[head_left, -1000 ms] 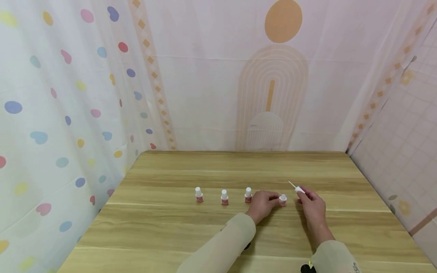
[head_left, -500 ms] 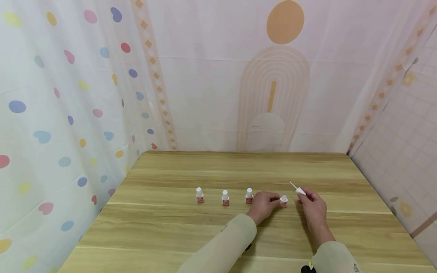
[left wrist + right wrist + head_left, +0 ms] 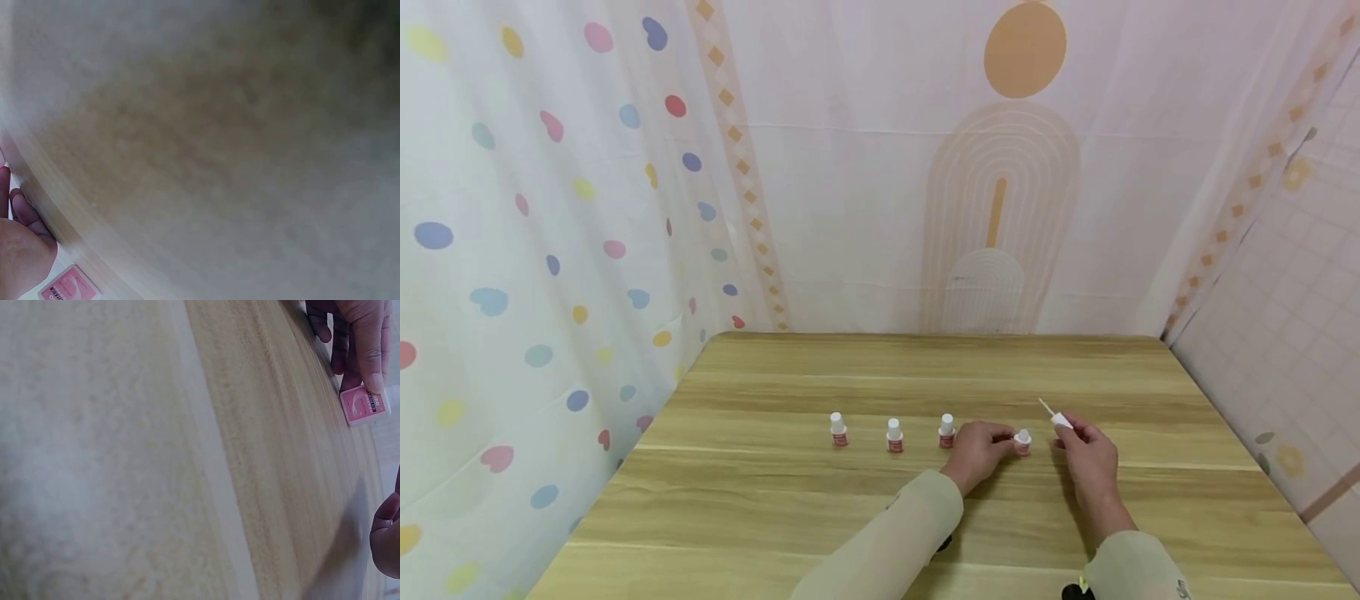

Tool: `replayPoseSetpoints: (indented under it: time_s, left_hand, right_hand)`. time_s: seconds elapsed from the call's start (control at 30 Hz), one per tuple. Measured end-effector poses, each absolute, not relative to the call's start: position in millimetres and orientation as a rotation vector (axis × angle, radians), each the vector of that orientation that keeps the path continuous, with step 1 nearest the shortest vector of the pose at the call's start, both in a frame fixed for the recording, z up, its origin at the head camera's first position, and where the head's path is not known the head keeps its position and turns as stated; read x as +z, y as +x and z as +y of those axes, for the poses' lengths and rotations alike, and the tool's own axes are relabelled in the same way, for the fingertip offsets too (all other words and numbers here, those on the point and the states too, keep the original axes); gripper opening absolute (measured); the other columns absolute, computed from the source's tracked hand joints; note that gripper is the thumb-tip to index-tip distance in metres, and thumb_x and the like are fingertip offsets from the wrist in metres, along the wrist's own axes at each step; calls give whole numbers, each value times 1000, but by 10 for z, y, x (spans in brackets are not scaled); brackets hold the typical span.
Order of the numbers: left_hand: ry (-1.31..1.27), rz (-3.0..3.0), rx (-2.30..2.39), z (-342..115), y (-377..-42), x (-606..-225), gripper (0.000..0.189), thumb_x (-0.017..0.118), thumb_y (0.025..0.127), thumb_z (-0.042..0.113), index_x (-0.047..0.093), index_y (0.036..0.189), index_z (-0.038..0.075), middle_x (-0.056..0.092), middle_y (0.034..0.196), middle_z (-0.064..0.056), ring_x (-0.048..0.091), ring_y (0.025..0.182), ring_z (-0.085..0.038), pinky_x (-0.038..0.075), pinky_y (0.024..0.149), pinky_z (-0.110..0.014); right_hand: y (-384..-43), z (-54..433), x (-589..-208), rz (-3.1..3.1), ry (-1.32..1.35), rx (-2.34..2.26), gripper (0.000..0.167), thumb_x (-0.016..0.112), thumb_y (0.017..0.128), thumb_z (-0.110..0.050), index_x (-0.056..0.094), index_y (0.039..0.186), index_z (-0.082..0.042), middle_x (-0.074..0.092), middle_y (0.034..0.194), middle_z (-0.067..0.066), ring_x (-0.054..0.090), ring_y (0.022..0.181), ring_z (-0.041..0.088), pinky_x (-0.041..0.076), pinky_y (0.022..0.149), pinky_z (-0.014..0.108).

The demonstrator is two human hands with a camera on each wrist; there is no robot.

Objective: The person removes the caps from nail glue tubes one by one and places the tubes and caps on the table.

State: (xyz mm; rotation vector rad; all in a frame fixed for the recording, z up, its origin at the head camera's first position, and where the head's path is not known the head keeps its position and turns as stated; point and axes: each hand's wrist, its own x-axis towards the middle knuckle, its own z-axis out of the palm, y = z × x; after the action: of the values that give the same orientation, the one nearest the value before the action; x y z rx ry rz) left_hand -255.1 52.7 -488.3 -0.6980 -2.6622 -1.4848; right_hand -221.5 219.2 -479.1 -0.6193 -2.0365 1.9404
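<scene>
My left hand [image 3: 977, 452] pinches a small uncapped white bottle [image 3: 1022, 442] with a pink label, upright on the wooden table. The right wrist view shows its thumb on the front of that bottle [image 3: 357, 407]. Just to the right, my right hand [image 3: 1088, 458] holds a white screw cap [image 3: 1061, 420] above the table. From the cap a thin pale applicator stem [image 3: 1046, 407] points up and to the left, apart from the bottle. In the left wrist view, part of the left hand [image 3: 25, 250] shows beside a pink-labelled bottle [image 3: 70, 287].
Three capped bottles of the same kind stand left of the left hand: a near one [image 3: 947, 432], a middle one [image 3: 894, 436] and a far-left one [image 3: 838, 430]. Patterned curtains [image 3: 850, 208] hang behind and beside the wooden table [image 3: 737, 500].
</scene>
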Motion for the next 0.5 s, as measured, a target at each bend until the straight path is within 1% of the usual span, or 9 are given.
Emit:
replayPoseSetpoints:
  time_s: [0.1, 0.17, 0.23, 0.4, 0.5]
  left_hand:
    - [-729, -2638, -1455, 518, -2542, -4881, 13, 75, 89, 19, 80, 97, 11, 75, 94, 7, 63, 90, 1, 48, 80, -18]
    - [-737, -2626, -1436, 516, -2543, -4882, 13, 75, 89, 19, 80, 98, 10, 75, 94, 6, 64, 90, 1, 48, 80, -18]
    - [-733, -2621, -1430, 518, -2547, -4886, 14, 76, 88, 19, 80, 98, 10, 75, 95, 5, 64, 91, 0, 49, 80, -18]
    - [-687, -2658, -1469, 535, -2567, -4892, 15, 77, 87, 22, 80, 97, 12, 75, 96, 5, 64, 91, -1, 48, 82, -18]
    - [-683, -2675, -1463, 541, -2574, -4898, 14, 78, 87, 24, 81, 96, 14, 75, 95, 6, 64, 89, 0, 48, 80, -18]
  right_hand:
    - [-2215, 2192, -4795, -2020, -615, 1940, 36, 59, 98, -9, 57, 130, 7, 56, 108, 5, 60, 80, 6, 52, 73, 16]
    - [-2213, 2193, -4795, -2017, -612, 1934, 36, 59, 98, -10, 57, 130, 6, 57, 106, 4, 61, 79, 6, 52, 73, 16]
    - [-2212, 2194, -4795, -2019, -598, 1928, 38, 59, 99, -12, 57, 132, 5, 58, 109, 7, 61, 78, 5, 51, 72, 16]
    - [-2207, 2196, -4782, -2035, -597, 1927, 42, 57, 100, -17, 55, 135, 7, 57, 124, 17, 59, 74, 1, 48, 71, 15]
    - [-2209, 2198, -4779, -2034, -608, 1928, 41, 58, 100, -16, 56, 133, 8, 57, 122, 16, 59, 73, 0, 48, 72, 14]
